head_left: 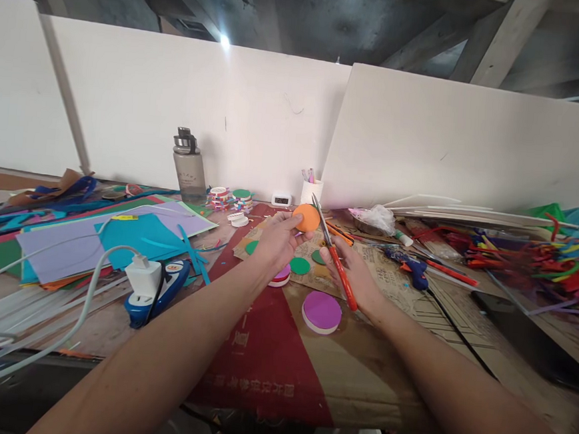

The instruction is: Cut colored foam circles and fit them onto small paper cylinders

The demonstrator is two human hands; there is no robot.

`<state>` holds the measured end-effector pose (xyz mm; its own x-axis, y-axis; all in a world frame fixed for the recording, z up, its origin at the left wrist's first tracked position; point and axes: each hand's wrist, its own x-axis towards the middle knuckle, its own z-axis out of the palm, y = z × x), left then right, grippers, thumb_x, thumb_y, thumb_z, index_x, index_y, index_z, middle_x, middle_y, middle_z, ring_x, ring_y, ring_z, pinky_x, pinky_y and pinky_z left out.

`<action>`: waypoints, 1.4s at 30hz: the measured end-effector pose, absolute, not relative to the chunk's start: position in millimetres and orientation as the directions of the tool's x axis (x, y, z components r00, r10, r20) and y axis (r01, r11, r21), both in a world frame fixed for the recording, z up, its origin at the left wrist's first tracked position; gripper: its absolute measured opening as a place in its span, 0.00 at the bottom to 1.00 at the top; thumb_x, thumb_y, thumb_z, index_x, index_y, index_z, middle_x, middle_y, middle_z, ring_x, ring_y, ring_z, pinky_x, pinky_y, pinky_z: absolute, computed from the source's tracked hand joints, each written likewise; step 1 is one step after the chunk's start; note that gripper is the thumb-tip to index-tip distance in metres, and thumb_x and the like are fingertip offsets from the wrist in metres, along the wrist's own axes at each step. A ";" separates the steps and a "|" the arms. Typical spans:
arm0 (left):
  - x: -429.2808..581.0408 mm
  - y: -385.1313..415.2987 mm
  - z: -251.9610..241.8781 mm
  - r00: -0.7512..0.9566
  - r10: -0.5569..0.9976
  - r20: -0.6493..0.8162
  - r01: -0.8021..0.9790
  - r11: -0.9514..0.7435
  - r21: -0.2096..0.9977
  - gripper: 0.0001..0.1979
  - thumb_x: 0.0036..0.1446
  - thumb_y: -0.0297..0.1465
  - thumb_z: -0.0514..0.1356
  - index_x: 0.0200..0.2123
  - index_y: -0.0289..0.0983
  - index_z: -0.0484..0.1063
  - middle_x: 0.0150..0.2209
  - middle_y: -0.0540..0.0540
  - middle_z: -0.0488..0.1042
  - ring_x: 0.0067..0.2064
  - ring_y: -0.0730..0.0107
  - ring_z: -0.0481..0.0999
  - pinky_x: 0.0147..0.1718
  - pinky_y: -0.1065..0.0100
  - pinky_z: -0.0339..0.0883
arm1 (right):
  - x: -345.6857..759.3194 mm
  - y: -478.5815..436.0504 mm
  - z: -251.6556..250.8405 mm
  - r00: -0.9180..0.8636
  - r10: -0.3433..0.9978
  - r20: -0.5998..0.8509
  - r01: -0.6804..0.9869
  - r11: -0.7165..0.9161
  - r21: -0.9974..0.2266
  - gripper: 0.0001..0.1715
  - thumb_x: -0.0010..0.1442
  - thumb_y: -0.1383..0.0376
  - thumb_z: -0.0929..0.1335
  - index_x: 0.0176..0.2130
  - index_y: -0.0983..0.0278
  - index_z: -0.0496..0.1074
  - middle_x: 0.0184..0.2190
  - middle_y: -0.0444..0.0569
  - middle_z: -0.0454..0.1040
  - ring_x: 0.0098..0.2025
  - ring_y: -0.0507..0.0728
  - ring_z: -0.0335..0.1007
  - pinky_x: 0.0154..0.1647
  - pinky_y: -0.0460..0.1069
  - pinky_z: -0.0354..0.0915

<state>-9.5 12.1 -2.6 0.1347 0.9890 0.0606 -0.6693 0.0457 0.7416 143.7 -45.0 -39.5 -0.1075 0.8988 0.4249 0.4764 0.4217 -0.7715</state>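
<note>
My left hand (pixel 278 237) is closed on an orange disc (pixel 307 218), holding it up over the worktable between thumb and fingers. Red-handled scissors (pixel 337 261) are in my right hand (pixel 358 276), with the blades pointing up and away, close to the disc's right edge. Whether the blades touch the disc I cannot tell. Below the hands lies a purple-topped white round piece (pixel 321 312). Another purple-topped round piece (pixel 279 276) is partly hidden by my left wrist. Green discs (pixel 300 265) lie on the brown cardboard sheet (pixel 389 285).
Coloured sheets (pixel 66 246) and a blue power strip (pixel 160 294) with white cables fill the left. A water bottle (pixel 189 169) and a small digital clock (pixel 281 200) stand at the back. On the right are a blue glue gun (pixel 415 270), a black phone-like slab (pixel 531 336) and coloured strips.
</note>
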 end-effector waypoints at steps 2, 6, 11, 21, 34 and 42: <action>-9.7 12.3 -2.5 0.134 0.989 0.065 -0.666 0.041 0.745 0.09 0.55 0.21 0.62 0.27 0.34 0.65 0.33 0.44 0.75 0.33 0.71 0.75 0.31 0.68 0.71 | 143.7 -45.6 -37.8 -0.107 0.914 0.392 0.481 0.393 -0.784 0.16 0.64 0.49 0.64 0.39 0.57 0.65 0.23 0.41 0.61 0.23 0.53 0.57 0.22 0.49 0.58; -10.6 12.3 -1.1 0.132 0.990 0.060 -0.652 0.041 0.757 0.11 0.52 0.21 0.65 0.27 0.35 0.64 0.30 0.46 0.74 0.32 0.72 0.74 0.31 0.68 0.70 | 143.7 -47.0 -34.6 -0.110 0.925 0.363 0.475 0.370 -0.799 0.17 0.63 0.48 0.64 0.38 0.58 0.65 0.22 0.39 0.60 0.22 0.52 0.54 0.21 0.48 0.57; -13.1 12.7 1.5 0.119 0.991 0.067 -0.620 0.022 0.785 0.12 0.51 0.22 0.65 0.25 0.34 0.63 0.29 0.46 0.74 0.31 0.71 0.74 0.30 0.68 0.70 | 145.7 -47.8 -32.6 -0.117 0.925 0.361 0.478 0.371 -0.796 0.17 0.62 0.47 0.65 0.36 0.58 0.65 0.22 0.39 0.59 0.21 0.51 0.53 0.21 0.47 0.56; -13.3 10.3 1.4 0.173 0.980 0.095 -0.556 0.018 0.831 0.13 0.48 0.24 0.68 0.26 0.34 0.64 0.29 0.46 0.73 0.31 0.70 0.75 0.27 0.70 0.66 | 150.6 -42.5 -34.5 -0.132 0.915 0.380 0.455 0.397 -0.797 0.19 0.63 0.46 0.64 0.37 0.58 0.65 0.22 0.38 0.57 0.23 0.51 0.55 0.23 0.47 0.58; -28.5 20.3 7.6 0.262 0.954 0.143 -0.431 -0.017 0.902 0.13 0.46 0.26 0.69 0.26 0.34 0.66 0.31 0.43 0.75 0.30 0.70 0.74 0.24 0.71 0.64 | 155.0 -47.4 -26.1 -0.142 0.897 0.418 0.526 0.426 -0.736 0.20 0.62 0.46 0.64 0.33 0.58 0.65 0.24 0.42 0.61 0.28 0.54 0.60 0.27 0.48 0.59; -30.3 20.8 9.3 0.295 0.942 0.159 -0.319 -0.060 0.946 0.14 0.45 0.27 0.70 0.26 0.34 0.65 0.29 0.45 0.74 0.28 0.71 0.74 0.22 0.73 0.63 | 156.5 -47.5 -21.3 -0.182 0.874 0.450 0.649 0.451 -0.613 0.18 0.64 0.49 0.63 0.31 0.59 0.62 0.27 0.43 0.64 0.31 0.55 0.60 0.33 0.50 0.61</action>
<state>-30.3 20.8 9.3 0.2951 0.9421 0.1594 -0.3187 -0.0602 0.9459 156.5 -47.5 -21.3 -0.1821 0.8742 0.4502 0.6487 0.4509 -0.6131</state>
